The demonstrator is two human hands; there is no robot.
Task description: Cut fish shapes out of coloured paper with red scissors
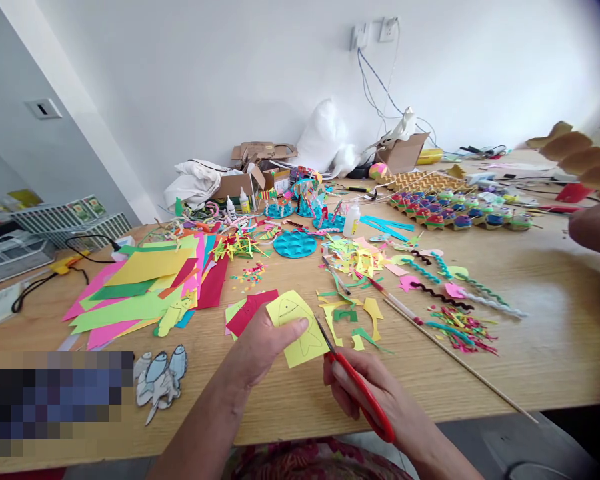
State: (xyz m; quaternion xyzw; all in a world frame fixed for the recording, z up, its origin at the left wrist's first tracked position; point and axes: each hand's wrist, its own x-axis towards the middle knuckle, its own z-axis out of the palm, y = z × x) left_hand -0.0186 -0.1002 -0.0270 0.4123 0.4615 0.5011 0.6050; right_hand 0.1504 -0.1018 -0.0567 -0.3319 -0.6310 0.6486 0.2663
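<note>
Between thumb and fingers, my left hand (263, 343) grips a yellow paper (293, 350) with a fish outline drawn on it. My right hand (375, 383) is closed around the red handles of a pair of scissors (357, 383). The scissors' blades meet the paper's right edge; whether they are parted is hard to make out. Red paper (253, 312) lies on the table just beyond my left hand. Yellow and green paper offcuts (350, 317) are scattered beyond the scissors. Left of my forearm rests a small pile of blue-grey fish cutouts (160, 380).
Stacked coloured paper (145, 283) covers the table's left side. A long thin stick (465, 363) crosses the right front. Pipe cleaners (440, 293), a glue bottle (351, 220), a blue disc (295, 244) and painted egg cartons (455, 210) stand farther back. Another person's hand (597, 240) shows at right.
</note>
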